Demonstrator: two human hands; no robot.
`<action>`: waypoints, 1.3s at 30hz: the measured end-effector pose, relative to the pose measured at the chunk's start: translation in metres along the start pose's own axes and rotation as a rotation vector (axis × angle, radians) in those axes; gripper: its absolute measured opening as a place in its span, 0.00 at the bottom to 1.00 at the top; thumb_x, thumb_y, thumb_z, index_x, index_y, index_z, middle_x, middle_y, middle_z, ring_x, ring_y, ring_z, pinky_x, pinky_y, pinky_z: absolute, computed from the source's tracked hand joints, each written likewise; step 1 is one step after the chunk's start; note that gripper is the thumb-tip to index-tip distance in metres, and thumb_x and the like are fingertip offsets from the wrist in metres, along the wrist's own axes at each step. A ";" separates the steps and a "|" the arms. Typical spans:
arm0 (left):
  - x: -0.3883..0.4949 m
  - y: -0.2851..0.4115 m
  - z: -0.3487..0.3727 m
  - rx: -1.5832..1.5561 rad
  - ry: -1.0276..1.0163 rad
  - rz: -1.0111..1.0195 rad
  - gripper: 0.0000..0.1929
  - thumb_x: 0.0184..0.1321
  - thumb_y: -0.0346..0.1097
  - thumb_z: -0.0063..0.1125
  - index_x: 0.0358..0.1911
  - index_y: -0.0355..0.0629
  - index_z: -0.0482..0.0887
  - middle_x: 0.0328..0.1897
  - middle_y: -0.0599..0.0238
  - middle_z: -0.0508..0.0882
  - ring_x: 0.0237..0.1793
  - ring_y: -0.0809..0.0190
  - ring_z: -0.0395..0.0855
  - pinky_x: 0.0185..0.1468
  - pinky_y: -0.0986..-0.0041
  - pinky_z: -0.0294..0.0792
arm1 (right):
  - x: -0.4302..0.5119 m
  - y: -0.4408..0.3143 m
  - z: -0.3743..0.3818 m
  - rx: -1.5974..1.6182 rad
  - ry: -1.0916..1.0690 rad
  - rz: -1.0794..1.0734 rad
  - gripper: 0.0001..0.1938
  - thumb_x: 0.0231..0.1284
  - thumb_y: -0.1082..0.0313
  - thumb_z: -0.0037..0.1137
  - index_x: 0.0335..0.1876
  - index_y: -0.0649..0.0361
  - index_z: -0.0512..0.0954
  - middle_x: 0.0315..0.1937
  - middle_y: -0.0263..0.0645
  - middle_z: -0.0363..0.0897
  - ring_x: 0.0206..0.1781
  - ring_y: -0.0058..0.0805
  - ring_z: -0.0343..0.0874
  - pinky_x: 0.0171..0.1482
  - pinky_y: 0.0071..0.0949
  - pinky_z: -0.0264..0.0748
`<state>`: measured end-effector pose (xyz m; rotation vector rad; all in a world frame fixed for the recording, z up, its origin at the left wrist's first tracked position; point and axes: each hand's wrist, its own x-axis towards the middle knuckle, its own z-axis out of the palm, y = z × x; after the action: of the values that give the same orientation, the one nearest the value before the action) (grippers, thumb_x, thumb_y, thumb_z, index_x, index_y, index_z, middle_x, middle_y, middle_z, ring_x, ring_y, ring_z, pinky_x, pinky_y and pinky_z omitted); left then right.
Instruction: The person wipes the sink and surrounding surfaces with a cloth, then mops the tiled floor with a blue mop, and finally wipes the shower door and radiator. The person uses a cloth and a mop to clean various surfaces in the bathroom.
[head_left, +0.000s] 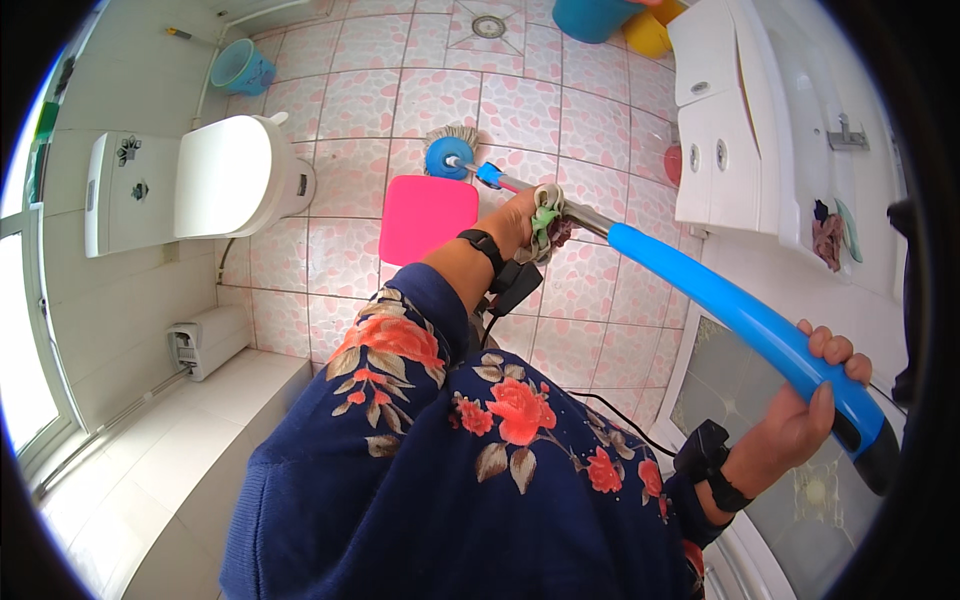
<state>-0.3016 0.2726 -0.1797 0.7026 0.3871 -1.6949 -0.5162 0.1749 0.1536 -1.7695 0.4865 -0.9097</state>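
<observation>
A mop slants across the view, its blue plastic grip (697, 292) at the near right and a metal pole (589, 218) beyond it. The round blue mop head (448, 157) with grey-white strands rests on the tiled floor. My right hand (814, 397) wraps the grip near its black end cap. My left hand (527, 210) is closed at the metal pole, its fingers mostly hidden. Bunched fabric (546, 221), green, cream and maroon, sits at this hand; whether it is worn or held I cannot tell. A pink square stool (429, 219) stands beside the mop head.
On the left are a white toilet (225, 178), a light blue bin (244, 67) and a tiled ledge (172, 450). White cabinets (720, 165) with a washbasin (817, 150) line the right. Teal (596, 19) and yellow (646, 34) buckets stand behind, near a floor drain (488, 27).
</observation>
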 end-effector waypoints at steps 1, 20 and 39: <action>-0.002 0.002 -0.005 -0.007 0.029 0.016 0.13 0.48 0.37 0.42 0.31 0.35 0.76 0.33 0.54 0.79 0.26 0.62 0.77 0.32 0.69 0.72 | 0.003 0.003 0.003 0.017 0.002 0.029 0.17 0.41 0.69 0.48 0.41 0.51 0.63 0.35 0.37 0.69 0.41 0.33 0.69 0.54 0.47 0.59; -0.106 0.089 -0.062 -0.113 0.122 0.144 0.14 0.46 0.40 0.44 0.27 0.35 0.75 0.18 0.55 0.76 0.15 0.60 0.72 0.19 0.69 0.66 | 0.058 -0.006 0.146 -0.022 -0.262 -0.160 0.16 0.42 0.76 0.43 0.42 0.56 0.65 0.34 0.42 0.72 0.40 0.35 0.73 0.50 0.49 0.66; 0.127 -0.010 0.181 0.056 -0.141 -0.073 0.13 0.51 0.41 0.45 0.24 0.39 0.79 0.23 0.59 0.79 0.20 0.59 0.76 0.23 0.66 0.68 | 0.115 -0.001 -0.058 -0.431 0.439 -0.063 0.13 0.42 0.76 0.48 0.38 0.64 0.67 0.29 0.42 0.74 0.34 0.34 0.73 0.44 0.36 0.70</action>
<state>-0.3698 0.0696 -0.1233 0.6119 0.2697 -1.8181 -0.4884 0.0596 0.2044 -1.9739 0.9724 -1.3222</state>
